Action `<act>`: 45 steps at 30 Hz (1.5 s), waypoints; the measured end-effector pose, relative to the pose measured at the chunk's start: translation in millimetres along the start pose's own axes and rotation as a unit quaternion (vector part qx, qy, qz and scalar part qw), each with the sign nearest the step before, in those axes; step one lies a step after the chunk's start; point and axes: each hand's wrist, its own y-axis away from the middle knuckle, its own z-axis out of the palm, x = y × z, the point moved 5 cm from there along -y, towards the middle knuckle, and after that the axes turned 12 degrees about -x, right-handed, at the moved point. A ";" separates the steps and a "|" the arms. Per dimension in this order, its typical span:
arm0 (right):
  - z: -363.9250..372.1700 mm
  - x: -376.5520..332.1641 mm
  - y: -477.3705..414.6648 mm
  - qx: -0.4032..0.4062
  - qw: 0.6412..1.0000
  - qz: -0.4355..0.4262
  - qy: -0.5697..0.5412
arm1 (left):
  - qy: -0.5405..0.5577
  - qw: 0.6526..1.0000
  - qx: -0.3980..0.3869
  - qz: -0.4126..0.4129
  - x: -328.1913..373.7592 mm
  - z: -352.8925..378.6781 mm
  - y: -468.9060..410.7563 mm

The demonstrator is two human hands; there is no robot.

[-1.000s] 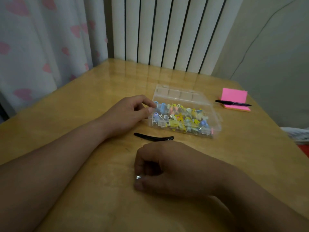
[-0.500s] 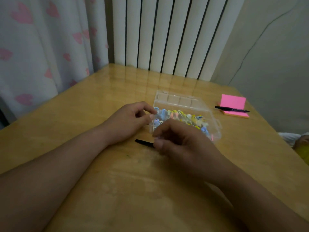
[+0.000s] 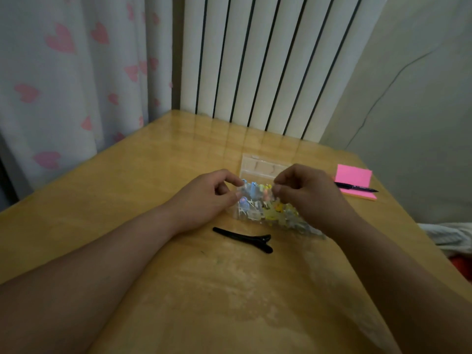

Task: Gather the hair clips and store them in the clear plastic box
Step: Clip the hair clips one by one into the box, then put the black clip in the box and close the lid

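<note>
Both hands meet at the clear plastic box point(image 3: 263, 166): my left hand point(image 3: 212, 198) pinching its edge steady, my right hand point(image 3: 306, 198) curled over the small clips point(image 3: 270, 212) inside, its hold unseen, so I'd release low, then fetch the black hair clip point(image 3: 242, 238) beside it.

the curtain point(image 3: 63, 85) is showing pink hearts on white, the long clip point(image 3: 242, 237) is looking black, the boxed clips point(image 3: 274, 215) are mixing blue and yellow.
</note>
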 end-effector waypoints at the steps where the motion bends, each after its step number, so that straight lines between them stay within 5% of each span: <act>1: 7.4 -0.8 -5.2 -0.013 1.000 0.009 0.011 | -0.001 1.000 -0.001 0.000 0.6 -0.1 0.1; 10: 32.5 -2.1 -18.9 0.009 0.986 0.048 0.158 | -0.003 1.000 0.001 0.003 1.1 -0.3 0.8; 17: 5.6 -13.4 0.4 0.110 0.992 -0.024 0.064 | 0.000 1.000 0.001 0.003 1.8 -0.4 1.2; 23: 12.3 -36.4 38.8 -0.032 0.993 -0.098 0.059 | 0.003 1.000 0.003 -0.001 2.6 0.0 0.6; 31: 67.2 -37.3 45.1 -0.152 0.926 -0.130 0.320 | 0.012 1.000 -0.005 0.003 3.7 0.1 1.4; 37: 68.2 -40.7 49.8 -0.139 0.929 -0.186 0.288 | 0.012 1.000 -0.007 0.005 4.4 -0.5 2.2; 41: 55.5 -43.4 52.2 -0.158 0.971 -0.170 0.052 | 0.021 1.000 -0.017 0.004 5.1 -0.5 2.5; 45: 18.7 -35.2 45.8 -0.111 0.984 -0.140 -0.013 | 0.017 1.000 -0.016 0.000 7.5 0.4 4.6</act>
